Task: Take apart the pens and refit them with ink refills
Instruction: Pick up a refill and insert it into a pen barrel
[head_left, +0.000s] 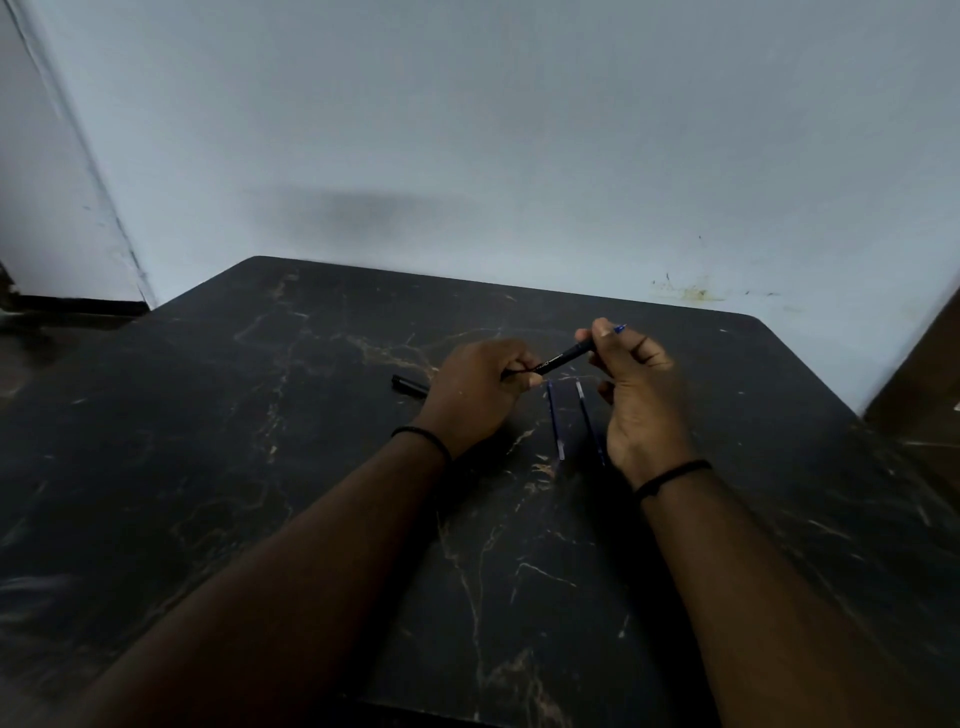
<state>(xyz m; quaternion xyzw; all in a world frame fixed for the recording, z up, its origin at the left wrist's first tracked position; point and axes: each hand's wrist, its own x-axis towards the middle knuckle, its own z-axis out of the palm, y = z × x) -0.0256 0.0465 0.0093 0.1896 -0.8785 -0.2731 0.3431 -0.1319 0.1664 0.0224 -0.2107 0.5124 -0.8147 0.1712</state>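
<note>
A black pen (561, 360) is held above the dark marble table (260, 467), slanting up to the right. My left hand (478, 389) grips its lower left end with curled fingers. My right hand (636, 395) pinches its upper right end, where a blue tip (619, 328) sticks out past the fingers. Two thin blue ink refills (556, 421) (589, 421) lie side by side on the table just below the pen, between my hands. A second black pen part (408, 385) lies on the table left of my left hand, partly hidden by it.
The table's far edge meets a pale wall (519, 130). A brown object (924, 374) stands at the right edge of view. The floor shows at the far left.
</note>
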